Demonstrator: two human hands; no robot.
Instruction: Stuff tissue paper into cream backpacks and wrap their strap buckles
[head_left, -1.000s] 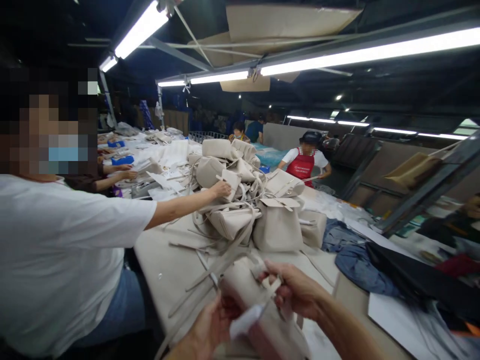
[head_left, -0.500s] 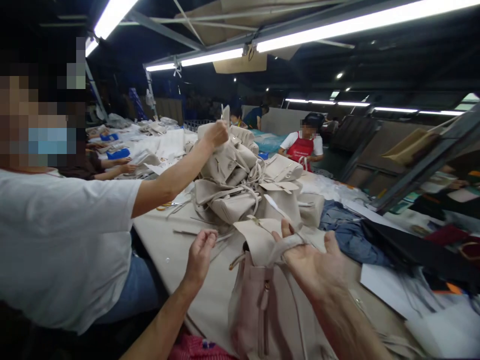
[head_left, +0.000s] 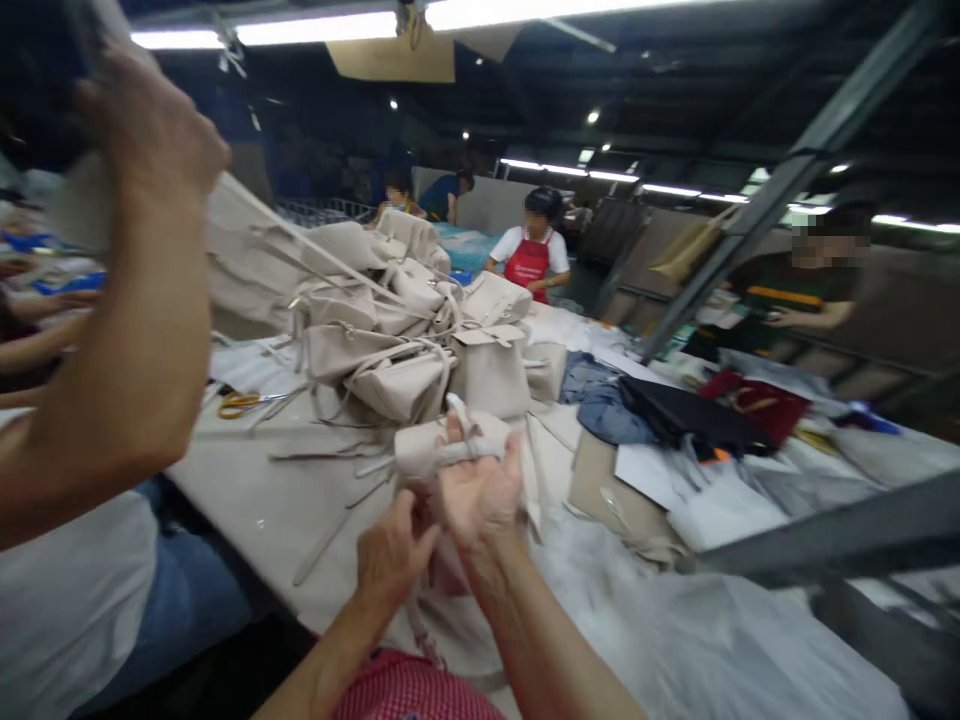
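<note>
A beige backpack (head_left: 420,447) lies close before me on the table, its lower part blurred and partly hidden by my forearms. My right hand (head_left: 476,495) is turned palm up, with the bag's pale wrapped handle (head_left: 480,450) across its curled fingers. To its left, my left hand (head_left: 390,545) has its fingers bent inward against the side of the bag. What those fingers pinch, if anything, cannot be made out. Beyond both hands rises a heap of similar beige bags (head_left: 401,375).
At left a co-worker's raised arm (head_left: 127,300) lifts another beige bag. Yellow-handled scissors (head_left: 238,403) and loose straps (head_left: 322,455) lie on the table. Blue-grey cloth (head_left: 600,395), white sheets and clear plastic (head_left: 645,630) cover the right side, near a metal post (head_left: 795,170).
My view has swung right. The bag at my hands has tipped over, and my left hand has come in against it. The co-worker's arm has pulled a bag off the heap, up and leftward.
</note>
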